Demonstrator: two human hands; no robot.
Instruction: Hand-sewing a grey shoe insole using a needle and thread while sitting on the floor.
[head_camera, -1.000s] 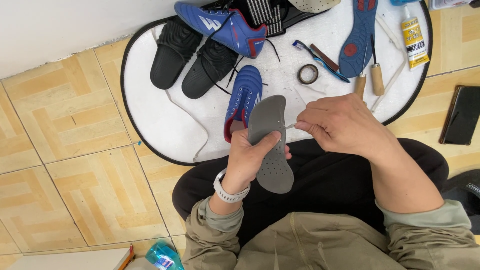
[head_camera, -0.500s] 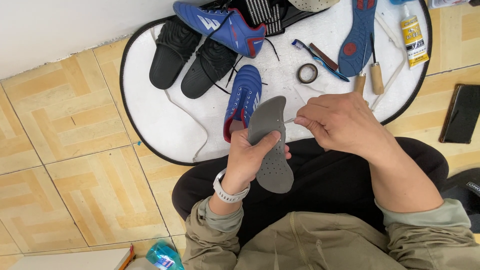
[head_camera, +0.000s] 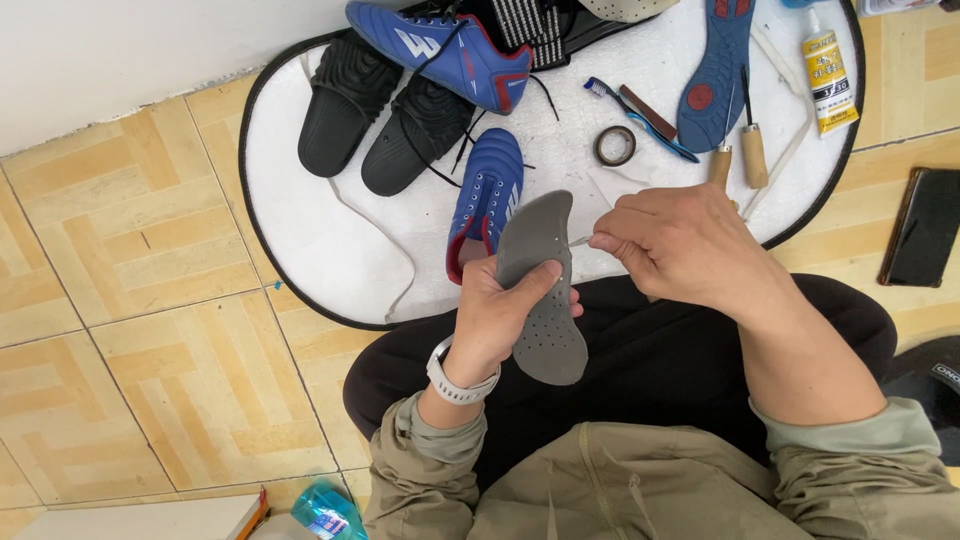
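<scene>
**Grey insole in hand, blue shoes waiting on the mat**

A white oval mat (head_camera: 330, 240) with a black rim lies on the tan tiled floor (head_camera: 130, 250), far from the seated person. On it, at the far left, sit two black slides (head_camera: 385, 105); a blue sports shoe (head_camera: 440, 45) lies across them, and a second blue shoe (head_camera: 487, 195) stands nearer, just beyond the hands. To the right lie a blue insole (head_camera: 715, 70), a glue tube (head_camera: 828, 70), two wooden-handled awls (head_camera: 752, 150), a toothbrush (head_camera: 635, 115) and a small roll of tape (head_camera: 614, 146).

The left hand (head_camera: 500, 320) is closed around a grey perforated insole (head_camera: 540, 290), holding it upright over the lap. The right hand (head_camera: 690, 245) is pinched shut on a thin pale strip or thread (head_camera: 580, 240) at the insole's right edge; what it is cannot be told.

Judging by this, the insole is out of its shoe and being worked at its edge; neither insole is back inside a shoe yet, and the glue and awls lie untouched.
</scene>
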